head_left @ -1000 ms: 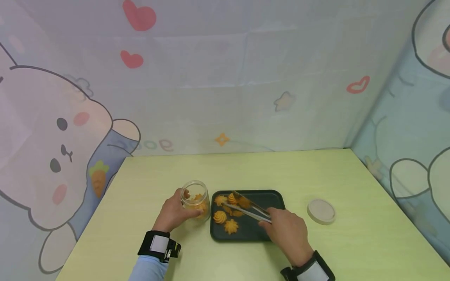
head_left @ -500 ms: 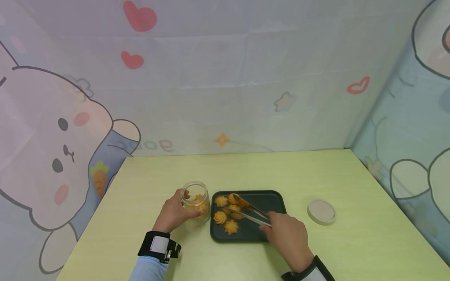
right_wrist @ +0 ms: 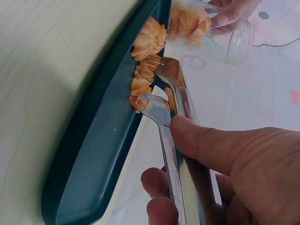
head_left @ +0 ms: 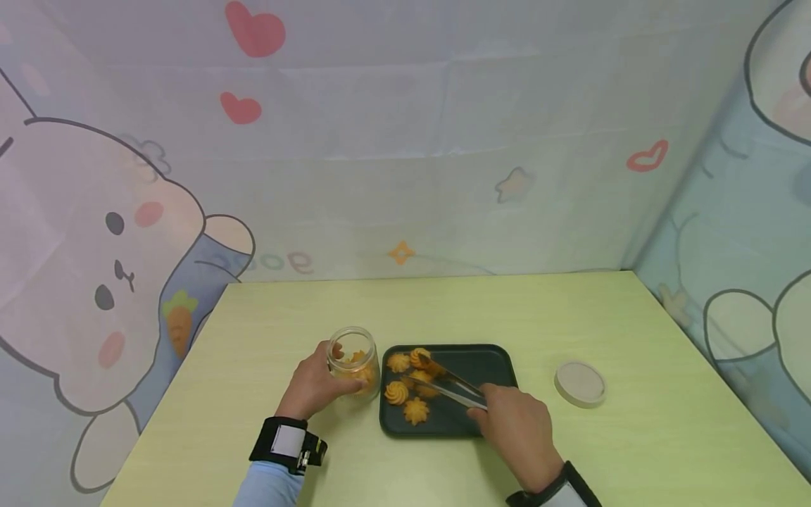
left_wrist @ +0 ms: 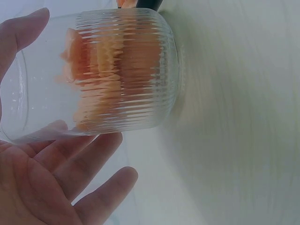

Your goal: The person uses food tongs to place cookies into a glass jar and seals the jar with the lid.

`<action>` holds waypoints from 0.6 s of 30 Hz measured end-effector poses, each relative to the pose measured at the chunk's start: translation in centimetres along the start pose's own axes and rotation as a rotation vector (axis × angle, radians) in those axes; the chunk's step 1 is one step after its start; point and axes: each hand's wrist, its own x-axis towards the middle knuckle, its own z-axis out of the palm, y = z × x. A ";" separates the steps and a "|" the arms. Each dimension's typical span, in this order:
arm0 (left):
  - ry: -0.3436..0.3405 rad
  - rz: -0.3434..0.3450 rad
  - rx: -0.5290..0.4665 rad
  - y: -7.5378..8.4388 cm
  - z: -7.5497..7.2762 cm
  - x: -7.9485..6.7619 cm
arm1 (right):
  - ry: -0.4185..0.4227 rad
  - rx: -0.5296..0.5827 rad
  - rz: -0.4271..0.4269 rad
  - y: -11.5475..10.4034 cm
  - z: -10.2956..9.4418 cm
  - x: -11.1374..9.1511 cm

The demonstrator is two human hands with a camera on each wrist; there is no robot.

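Gripped the glass jar with the fingers of the left hand, on the table beside the dark tray; grasped metal tongs with the right hand, angled over cookies.

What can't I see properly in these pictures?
Number of jar cookies: left wrist view; the ribbed jar smears them together.
Far end of the tongs: right wrist view, bottom edge cuts it off; head view, right hand hides it.
Whole shape of some tray cookies: head view; tongs partly cover them.
Right wrist strap: head view; bottom edge cuts it off.
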 end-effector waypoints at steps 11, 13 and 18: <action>-0.002 -0.003 0.002 0.0 0.0 0.1 | -0.011 0.033 0.041 1.3 -0.5 -0.1; -0.001 -0.003 0.003 0.0 0.0 0.0 | -0.035 0.036 0.061 1.6 -0.7 -0.1; 0.000 -0.003 0.001 -0.1 0.1 0.1 | -0.082 0.035 0.115 2.7 -1.2 -0.2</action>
